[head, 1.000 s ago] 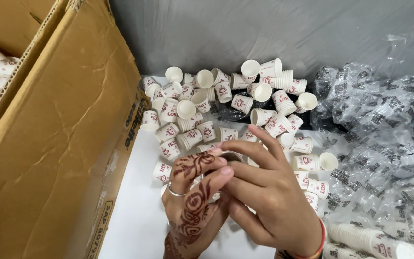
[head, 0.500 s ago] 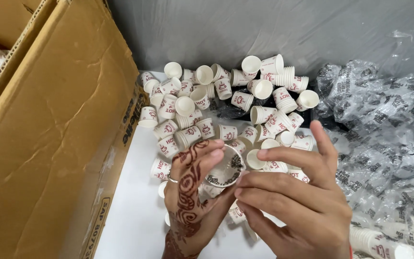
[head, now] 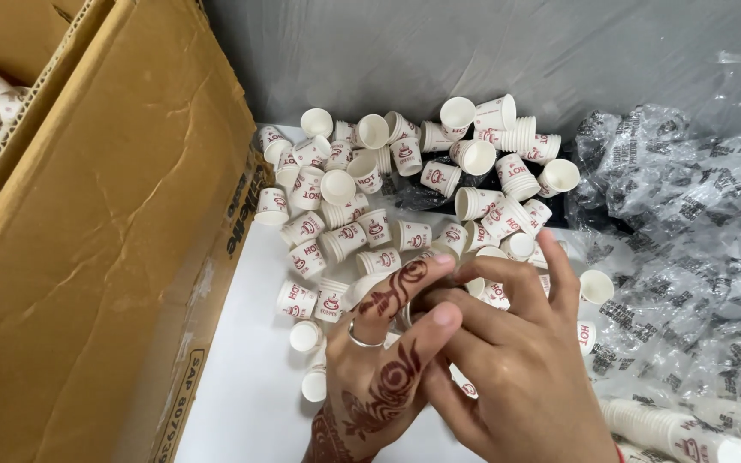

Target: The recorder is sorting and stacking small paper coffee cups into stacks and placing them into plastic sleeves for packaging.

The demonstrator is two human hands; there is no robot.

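Both hands meet over the middle of the white counter (head: 242,386), near its front edge. Left hand (head: 383,360), henna-patterned with a ring, curls its fingers round a small paper cup (head: 413,310); the cup is mostly hidden. Right hand (head: 516,369) overlaps it, fingers bent onto the same cup. Loose cups (head: 405,180) heaped toward the counter's back edge. Cardboard box (head: 105,231) along the left edge; crumpled plastic wrappers (head: 679,206) at right.

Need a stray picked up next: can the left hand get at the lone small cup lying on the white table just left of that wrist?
Probably yes. The cup lies beside the left hand on bare white table with nothing over it, though that hand is busy against the right hand.
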